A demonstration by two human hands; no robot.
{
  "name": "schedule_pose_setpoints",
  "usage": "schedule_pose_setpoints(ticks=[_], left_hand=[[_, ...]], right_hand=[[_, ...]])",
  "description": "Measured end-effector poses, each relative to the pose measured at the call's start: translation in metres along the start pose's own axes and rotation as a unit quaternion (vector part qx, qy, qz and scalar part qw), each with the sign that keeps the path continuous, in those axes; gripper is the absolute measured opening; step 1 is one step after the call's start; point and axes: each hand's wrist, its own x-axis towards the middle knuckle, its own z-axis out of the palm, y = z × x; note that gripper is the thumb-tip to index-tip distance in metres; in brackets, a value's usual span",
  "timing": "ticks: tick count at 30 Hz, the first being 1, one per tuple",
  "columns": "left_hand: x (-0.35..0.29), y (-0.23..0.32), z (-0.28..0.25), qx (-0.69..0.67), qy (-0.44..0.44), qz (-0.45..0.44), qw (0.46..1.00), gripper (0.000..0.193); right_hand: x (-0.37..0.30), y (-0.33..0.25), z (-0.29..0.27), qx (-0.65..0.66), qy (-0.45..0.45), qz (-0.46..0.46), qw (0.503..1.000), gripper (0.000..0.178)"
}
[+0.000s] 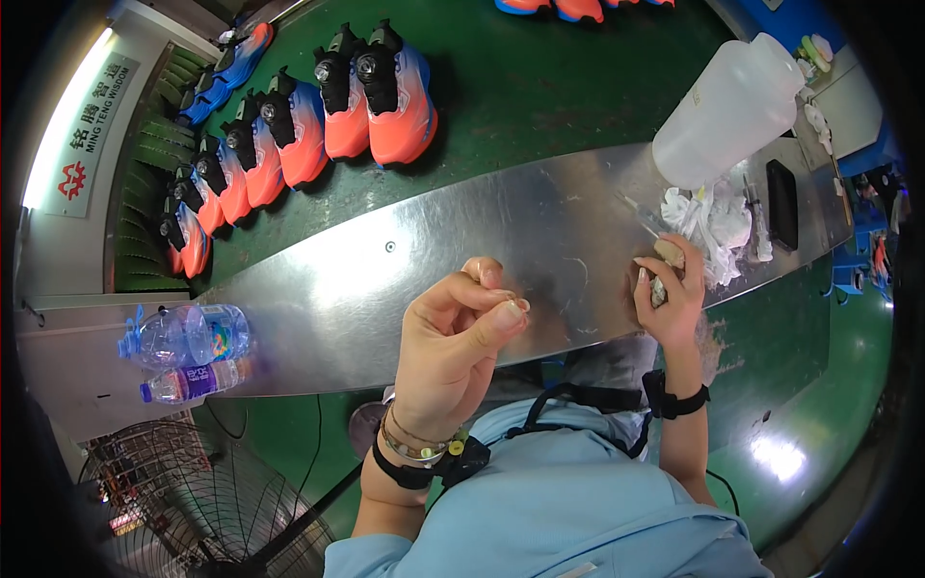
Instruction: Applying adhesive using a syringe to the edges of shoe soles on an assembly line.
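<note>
We see our left hand [448,332] near the centre, thumb and fingertips pinched together; whether they grip anything tiny, we cannot tell. At three o'clock, our right hand [677,313] curls its partly bent fingers around a small beige lump [669,253]. We judge it light, slightly soft, unlikely to slip; best pinched by its sides.

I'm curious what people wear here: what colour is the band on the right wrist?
Black; the wrist band shows best in the head view.
</note>
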Motion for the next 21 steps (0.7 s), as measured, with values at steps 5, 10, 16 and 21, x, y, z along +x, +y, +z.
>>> schedule_pose_setpoints(ticks=[5,10,16,21], left_hand=[[0.001,-0.003,0.0,0.024,0.001,-0.005,1.0,0.012],[0.002,-0.009,-0.003,-0.004,-0.006,0.022,1.0,0.013],[0.004,-0.006,0.0,0.036,0.018,-0.017,0.999,0.014],[0.007,-0.011,-0.005,0.056,-0.01,0.023,0.998,0.011]], right_hand=[[0.0,0.002,0.0,0.001,-0.002,0.002,1.0,0.016],[0.0,0.002,0.0,0.006,-0.001,0.002,1.0,0.015],[0.0,0.003,0.0,-0.001,0.0,0.001,1.0,0.015],[0.002,0.005,0.002,0.007,0.005,-0.001,1.0,0.015]])
